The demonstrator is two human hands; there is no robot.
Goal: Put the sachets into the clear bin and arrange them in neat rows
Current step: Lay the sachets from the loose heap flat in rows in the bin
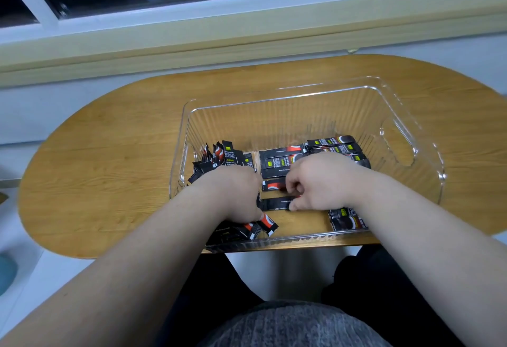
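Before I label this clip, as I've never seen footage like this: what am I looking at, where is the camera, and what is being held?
No machine here: these are a person's two bare hands, filmed by one camera worn on the head, looking forward and down. An oval wooden table carries a clear ribbed plastic bin. Slim black-and-red sachets lie inside, some in rows at the back, others loose. The right hand pinches one flat black sachet by its end. The left hand rests on a loose bunch of sachets in the near left corner; its fingertips are hidden, so its grip is unclear.
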